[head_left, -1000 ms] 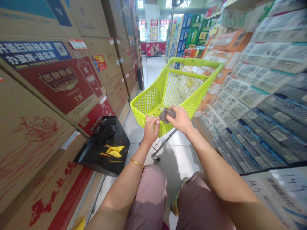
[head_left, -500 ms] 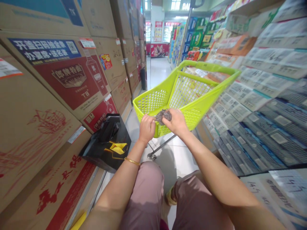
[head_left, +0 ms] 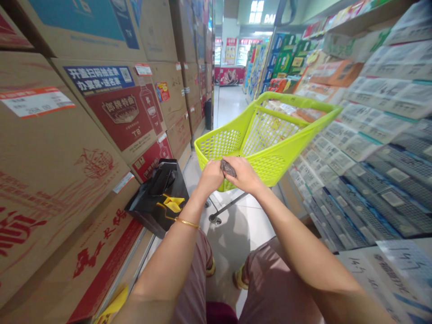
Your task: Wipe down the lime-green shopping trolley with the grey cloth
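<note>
In this store aisle (head_left: pixel 231 105), my right hand (head_left: pixel 243 174) curls closed around a gray wad (head_left: pixel 228 168) at its thumb side, long axis slanting down toward my palm. My left hand (head_left: pixel 211 173) sits just beside it, fingertips hidden, grip unclear; the cart (head_left: pixel 286 158) stands beyond both.

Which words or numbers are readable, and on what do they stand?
"郎牌特曲": red-printed carton.
"T8" or "TB": same carton.
"开盖扫码…": its blue strip.
"办宴席…": same strip.
"DAI…": distant sign.
"14.5", seemingly: white sheet.
Unclear: orange-edged price tag, red calligraphy, stacked packs, other print.
Grey held bundle: no visible text.
</note>
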The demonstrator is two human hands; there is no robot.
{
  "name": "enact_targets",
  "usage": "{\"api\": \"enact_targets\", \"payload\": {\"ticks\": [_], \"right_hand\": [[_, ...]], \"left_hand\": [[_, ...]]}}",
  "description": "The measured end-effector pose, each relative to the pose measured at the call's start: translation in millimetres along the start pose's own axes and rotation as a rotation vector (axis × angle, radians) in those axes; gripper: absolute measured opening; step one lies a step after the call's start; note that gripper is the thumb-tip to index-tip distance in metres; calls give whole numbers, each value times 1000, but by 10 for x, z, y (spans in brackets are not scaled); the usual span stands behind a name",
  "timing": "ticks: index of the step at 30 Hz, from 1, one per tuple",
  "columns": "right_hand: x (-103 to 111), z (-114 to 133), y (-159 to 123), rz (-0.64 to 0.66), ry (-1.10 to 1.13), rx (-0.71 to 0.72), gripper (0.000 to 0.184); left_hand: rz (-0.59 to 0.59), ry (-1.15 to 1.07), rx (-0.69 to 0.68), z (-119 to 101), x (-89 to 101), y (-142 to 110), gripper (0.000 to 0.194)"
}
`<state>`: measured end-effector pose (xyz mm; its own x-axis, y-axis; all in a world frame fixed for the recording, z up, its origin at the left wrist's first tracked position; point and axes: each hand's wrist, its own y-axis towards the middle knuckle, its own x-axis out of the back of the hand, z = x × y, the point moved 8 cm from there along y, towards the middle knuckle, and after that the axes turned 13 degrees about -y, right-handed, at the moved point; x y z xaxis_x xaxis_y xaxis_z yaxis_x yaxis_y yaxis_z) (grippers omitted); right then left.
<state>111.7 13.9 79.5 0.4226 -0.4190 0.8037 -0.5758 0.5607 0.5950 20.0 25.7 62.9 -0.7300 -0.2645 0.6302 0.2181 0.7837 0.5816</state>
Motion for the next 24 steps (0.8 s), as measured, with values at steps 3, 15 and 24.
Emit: {"api": "enact_targets", "payload": {"ticks": [3,15,24], "right_hand": [[-34,-42,-23,-1,-17,37,41],[147,-709,-103,-20,-87,-116,36],[99,-682,44,48,-114,-191,22]], "left_hand": [[-88,-55,-52,27,-6,-60,24],[-4,-119,-75,131,-45,-8,30],[151,-104,-90,132,-77,24,28]]}}
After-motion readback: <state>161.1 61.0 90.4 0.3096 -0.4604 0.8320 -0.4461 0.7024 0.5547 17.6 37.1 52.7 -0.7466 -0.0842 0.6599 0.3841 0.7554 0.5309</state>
